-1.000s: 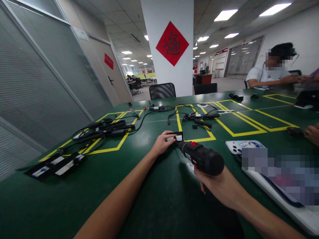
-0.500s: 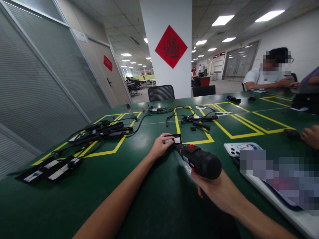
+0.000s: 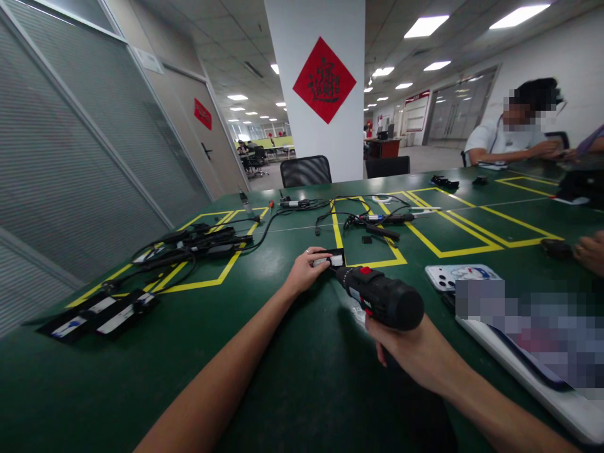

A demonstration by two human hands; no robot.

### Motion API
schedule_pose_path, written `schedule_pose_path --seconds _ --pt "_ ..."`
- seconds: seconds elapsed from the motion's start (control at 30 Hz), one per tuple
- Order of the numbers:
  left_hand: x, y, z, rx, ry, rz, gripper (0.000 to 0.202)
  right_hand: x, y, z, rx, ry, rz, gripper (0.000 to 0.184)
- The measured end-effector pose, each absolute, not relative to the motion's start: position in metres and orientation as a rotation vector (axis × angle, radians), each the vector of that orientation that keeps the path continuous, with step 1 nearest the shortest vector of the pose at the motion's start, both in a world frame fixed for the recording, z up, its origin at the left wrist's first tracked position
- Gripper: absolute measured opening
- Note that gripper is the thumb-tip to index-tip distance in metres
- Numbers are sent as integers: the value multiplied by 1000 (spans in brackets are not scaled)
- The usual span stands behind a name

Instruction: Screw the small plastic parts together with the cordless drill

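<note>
A black and red power drill [image 3: 384, 297] is gripped by its handle in my right hand [image 3: 394, 343]. Its nose points forward and left, and the tip reaches the near edge of a small black piece with a white strip [image 3: 337, 258]. My left hand [image 3: 304, 272] presses its fingers onto that piece's left part, holding it at the table. The exact contact between drill tip and piece is too small to make out. At the left lie two similar black pieces with white strips, one nearer the edge [image 3: 68, 324] and one beside it [image 3: 117, 319].
Black cables and devices [image 3: 202, 245] are heaped at the left on the green table [image 3: 189, 377]. More cables and a pen-like tool [image 3: 387, 219] lie beyond my hands. A phone [image 3: 462, 277] and a white-edged device [image 3: 528, 384] are at right, near another person's hand [image 3: 589, 251].
The view has tilted slightly, so the table sits a little differently in it. Both hands, the drill and the black piece keep nearly the same arrangement.
</note>
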State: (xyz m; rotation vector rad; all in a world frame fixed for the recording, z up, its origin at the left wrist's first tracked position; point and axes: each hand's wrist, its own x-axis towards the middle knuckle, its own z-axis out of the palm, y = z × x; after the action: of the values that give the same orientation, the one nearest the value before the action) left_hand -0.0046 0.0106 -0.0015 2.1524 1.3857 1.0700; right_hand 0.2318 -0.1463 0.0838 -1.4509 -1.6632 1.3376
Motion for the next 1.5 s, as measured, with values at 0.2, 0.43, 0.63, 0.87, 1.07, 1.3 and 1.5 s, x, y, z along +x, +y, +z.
schedule_pose_path --seconds 0.2,0.43,0.63,0.87,1.07,1.3,1.5 --pt "-6 13 -5 2144 1359 1086 30 232 -147 83 -1466 -1665 1340 19" --pt "-7 14 -5 2141 1353 1082 30 231 -145 82 -1477 -1682 1364 30" --pt "-6 14 -5 2145 1351 1093 29 230 -145 82 -1467 -1713 1337 29" --pt "-6 14 -5 2156 1349 1089 29 230 -145 78 -1426 -1690 1339 20" --pt "-7 15 -7 2143 1353 1088 29 231 -142 77 -1429 -1689 1344 30" --pt "-6 14 -6 2120 1357 1076 30 232 -143 76 -1373 -1664 1358 18" --pt "-5 13 -4 2114 1361 1077 30 233 -143 78 -1405 -1690 1338 29"
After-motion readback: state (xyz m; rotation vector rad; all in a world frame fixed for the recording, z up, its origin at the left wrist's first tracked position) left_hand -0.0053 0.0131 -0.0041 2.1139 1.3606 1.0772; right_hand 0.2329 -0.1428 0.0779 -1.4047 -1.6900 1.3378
